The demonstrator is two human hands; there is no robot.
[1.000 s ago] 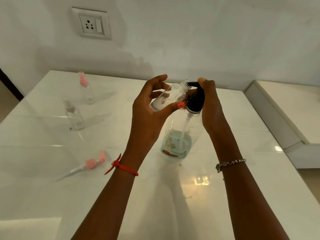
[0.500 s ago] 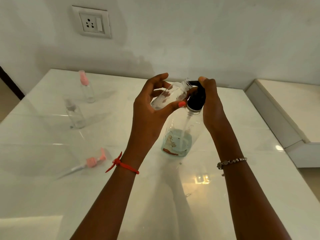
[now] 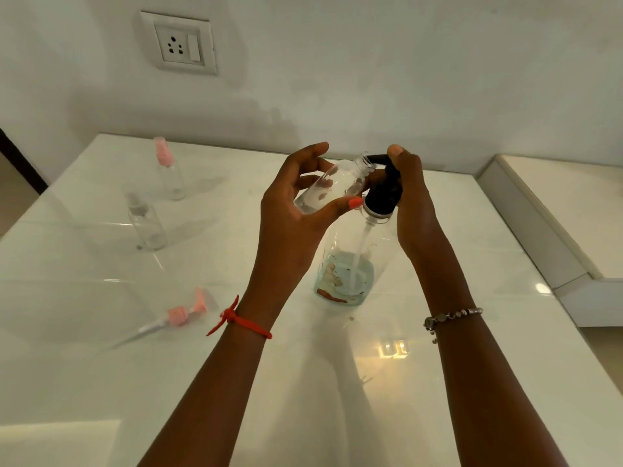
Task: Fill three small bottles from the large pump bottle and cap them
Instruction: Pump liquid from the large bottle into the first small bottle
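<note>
My left hand (image 3: pixel 290 210) grips a small clear uncapped bottle (image 3: pixel 337 185), tilted with its open mouth against the black pump spout. My right hand (image 3: pixel 409 193) wraps round the black pump head (image 3: pixel 382 193) of the large clear pump bottle (image 3: pixel 347 264), one finger on top of the pump. The large bottle stands on the white table (image 3: pixel 337 382) with a little bluish liquid at its bottom. A pink spray cap with its tube (image 3: pixel 178 315) lies on the table to the left.
Two more small bottles stand at the back left: one with a pink cap (image 3: pixel 168 170), one with a clear cap (image 3: pixel 145 220). A wall socket (image 3: pixel 178 43) is above. A lower white ledge (image 3: pixel 566 210) adjoins the table on the right.
Both hands and the small bottle stay at the pump. The view has shifted slightly; nothing on the table has moved.
</note>
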